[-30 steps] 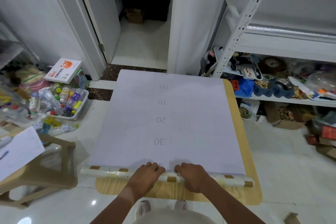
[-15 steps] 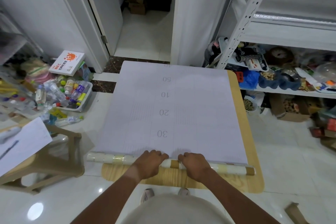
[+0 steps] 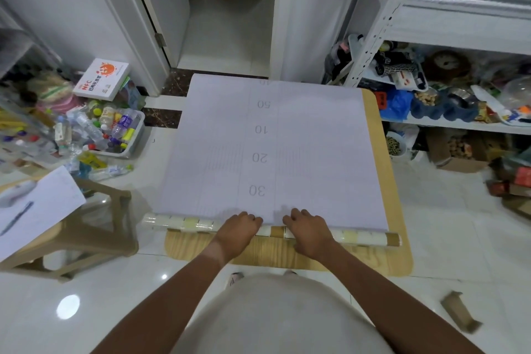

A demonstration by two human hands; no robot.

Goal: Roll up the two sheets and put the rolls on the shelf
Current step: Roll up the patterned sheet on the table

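A large pale sheet printed with upside-down numbers lies flat on a small wooden table. Its near edge is wound into a thin roll with a cream and brown pattern, which sticks out past the table on the left. My left hand and my right hand sit side by side on the middle of the roll, fingers curled over it onto the flat sheet. The white metal shelf stands at the right. Only this one sheet shows.
A wooden stool with a paper on it stands at the left. Behind it lie a tray of bottles and a white box. The shelf's lower levels are crowded with clutter. A cardboard scrap lies on the floor at right.
Both hands and the roll have moved slightly away from me along the sheet, toward the number 30. The camera has tilted a little.
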